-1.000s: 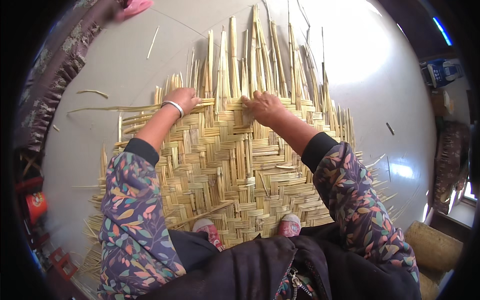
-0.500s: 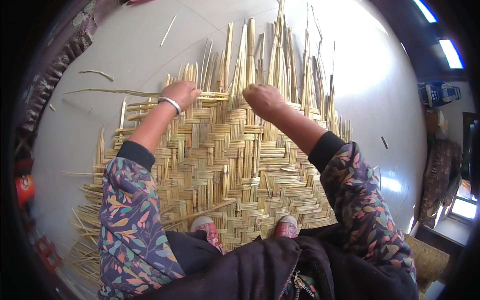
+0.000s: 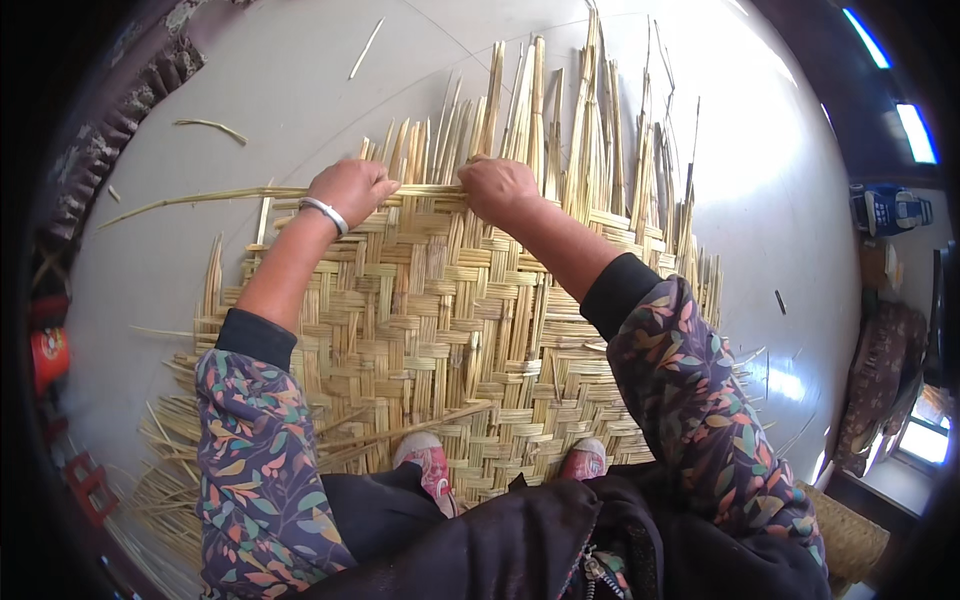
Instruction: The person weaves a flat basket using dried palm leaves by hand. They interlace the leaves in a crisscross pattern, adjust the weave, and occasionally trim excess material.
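A large mat of flattened straw-coloured reed strips [image 3: 420, 300] lies on the floor, woven over and under, under my feet. Across its far edge runs a bundle of crosswise reed strips [image 3: 430, 190]; its thin tail sticks out past the mat on the left. My left hand [image 3: 350, 190], with a pale bracelet at the wrist, is closed on this bundle. Close by on its right, my right hand [image 3: 500, 190] is also closed around the strips, its fingertips partly hidden. Beyond both hands, loose upright strip ends [image 3: 590, 130] fan out away from me.
Loose strips stick out at the mat's lower left [image 3: 165, 480]. Stray reed pieces [image 3: 212, 130] lie on the pale tiled floor [image 3: 770, 230]. A red object [image 3: 48, 358] stands at the left, a blue item [image 3: 888, 210] at the right. My red shoes [image 3: 428, 468] rest on the mat.
Both hands have moved left along the mat's far edge, the right one further, so they are nearer each other. The view has shifted slightly. The crosswise strips' tail reaches further left.
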The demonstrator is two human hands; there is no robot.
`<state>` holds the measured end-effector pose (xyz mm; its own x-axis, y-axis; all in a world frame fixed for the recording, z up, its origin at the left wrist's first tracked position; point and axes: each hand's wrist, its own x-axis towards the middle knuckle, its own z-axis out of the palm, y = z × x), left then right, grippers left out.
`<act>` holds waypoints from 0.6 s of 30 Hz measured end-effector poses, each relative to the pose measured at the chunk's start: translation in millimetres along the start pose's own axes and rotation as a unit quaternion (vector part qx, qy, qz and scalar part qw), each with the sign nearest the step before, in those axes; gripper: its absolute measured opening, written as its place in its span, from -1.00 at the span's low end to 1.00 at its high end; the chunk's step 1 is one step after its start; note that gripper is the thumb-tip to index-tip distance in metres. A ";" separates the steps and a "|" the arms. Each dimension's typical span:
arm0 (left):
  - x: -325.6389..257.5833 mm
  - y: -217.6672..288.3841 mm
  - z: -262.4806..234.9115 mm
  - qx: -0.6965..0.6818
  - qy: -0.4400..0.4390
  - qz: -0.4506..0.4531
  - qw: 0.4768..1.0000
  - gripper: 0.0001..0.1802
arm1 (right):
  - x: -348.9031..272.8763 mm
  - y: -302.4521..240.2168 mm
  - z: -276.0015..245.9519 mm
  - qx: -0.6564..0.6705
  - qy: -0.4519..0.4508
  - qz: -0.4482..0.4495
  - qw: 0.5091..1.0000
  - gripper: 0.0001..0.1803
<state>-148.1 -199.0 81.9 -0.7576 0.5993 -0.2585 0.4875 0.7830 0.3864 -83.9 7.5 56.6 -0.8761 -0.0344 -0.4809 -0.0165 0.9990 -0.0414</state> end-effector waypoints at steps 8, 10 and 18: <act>-5.7 -12.7 1.2 -0.036 0.046 0.048 0.997 -0.81 | 2.7 4.1 -7.9 0.120 -0.024 -0.022 0.992 -0.77; -7.1 -15.3 10.1 -0.027 0.139 0.100 0.985 -0.85 | 3.6 5.7 -5.5 0.151 -0.023 -0.004 0.988 -0.81; 7.1 -1.9 36.2 -0.344 0.032 -0.059 0.937 -0.83 | -13.2 -8.8 2.6 0.126 0.112 0.056 0.984 -0.83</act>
<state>-138.7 -190.3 47.3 -0.8237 0.4874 -0.2896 0.0215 0.5374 0.8431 -70.9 -1.0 61.0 -0.9503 0.1100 -0.2912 0.1810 0.9563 -0.2295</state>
